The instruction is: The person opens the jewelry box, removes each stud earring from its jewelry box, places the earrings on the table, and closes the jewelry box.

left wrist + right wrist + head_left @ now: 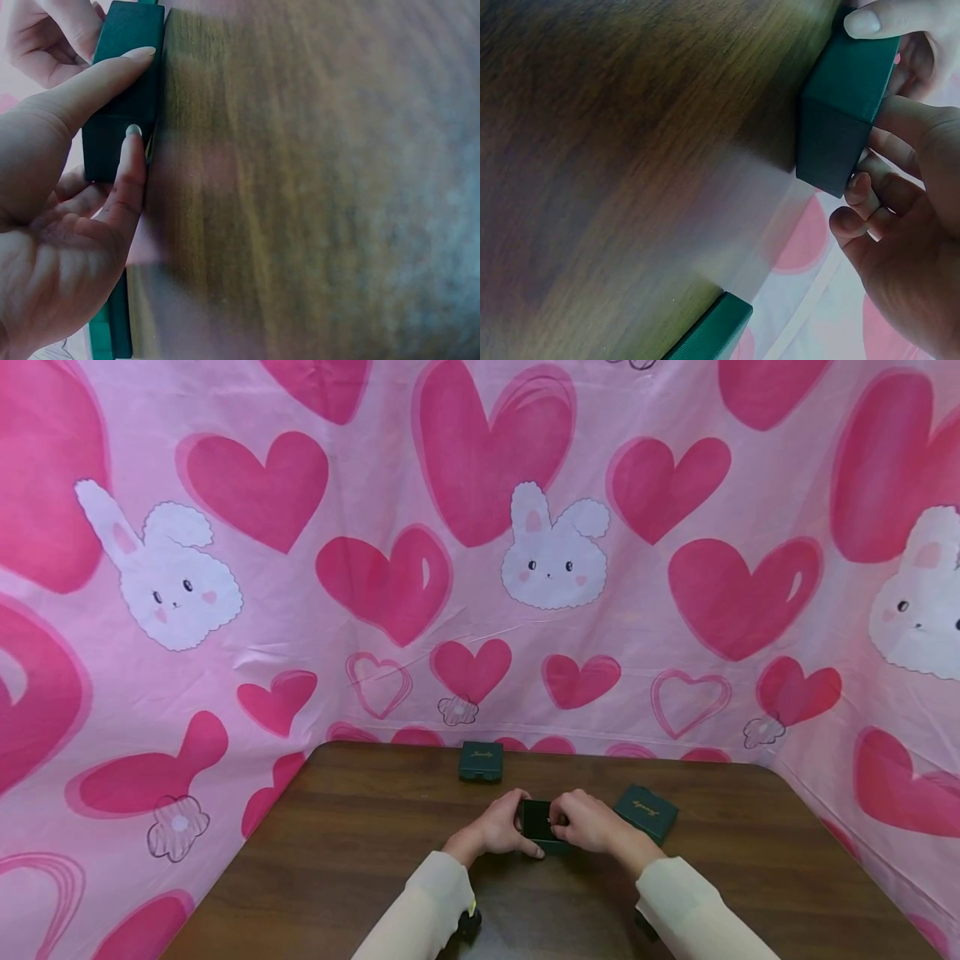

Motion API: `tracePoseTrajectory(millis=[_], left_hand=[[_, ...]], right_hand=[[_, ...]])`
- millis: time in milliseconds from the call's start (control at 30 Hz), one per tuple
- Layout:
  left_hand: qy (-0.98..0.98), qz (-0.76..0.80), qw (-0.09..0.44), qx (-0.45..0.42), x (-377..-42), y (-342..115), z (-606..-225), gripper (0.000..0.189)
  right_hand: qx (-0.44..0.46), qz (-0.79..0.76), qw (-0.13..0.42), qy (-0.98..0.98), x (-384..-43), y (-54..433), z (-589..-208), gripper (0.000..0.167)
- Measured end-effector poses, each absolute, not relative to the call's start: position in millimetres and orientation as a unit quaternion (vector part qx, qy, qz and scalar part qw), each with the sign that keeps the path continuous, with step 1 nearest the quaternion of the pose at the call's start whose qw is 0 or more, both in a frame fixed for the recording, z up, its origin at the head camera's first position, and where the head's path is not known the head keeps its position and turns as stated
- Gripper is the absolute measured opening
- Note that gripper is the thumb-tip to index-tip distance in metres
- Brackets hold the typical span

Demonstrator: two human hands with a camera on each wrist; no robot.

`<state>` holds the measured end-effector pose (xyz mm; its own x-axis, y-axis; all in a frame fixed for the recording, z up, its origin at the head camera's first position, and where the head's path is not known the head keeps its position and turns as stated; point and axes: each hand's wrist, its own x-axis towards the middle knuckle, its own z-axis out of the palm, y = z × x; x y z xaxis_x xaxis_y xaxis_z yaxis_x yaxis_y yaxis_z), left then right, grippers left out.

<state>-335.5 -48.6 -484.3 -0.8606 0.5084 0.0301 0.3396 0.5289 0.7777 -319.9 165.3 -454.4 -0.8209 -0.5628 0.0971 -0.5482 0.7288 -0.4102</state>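
Head view, lower centre: left hand (pixel 501 825) grips a green box (pixel 556 847); right hand (pixel 588 822) curls fingers over it (grasp unclear).

Near box (pixel 557 846) | far box (pixel 481 762): on table (pixel 375 860), behind it, leftward | lid (pixel 647 812): on table, right

Right fingers (pixel 851 225) curled, left thumb (pixel 105 86) extended
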Motion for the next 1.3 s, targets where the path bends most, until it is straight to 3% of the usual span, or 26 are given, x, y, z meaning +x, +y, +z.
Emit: tracePoseTrajectory(millis=[1300], left_hand=[[0.870,0.416,0.099,0.244,-336.4,-49.7,-485.2,0.071]], right_hand=[[-0.281,-0.221,0.030,0.933,-323.2,169.3,-450.8,0.006]])
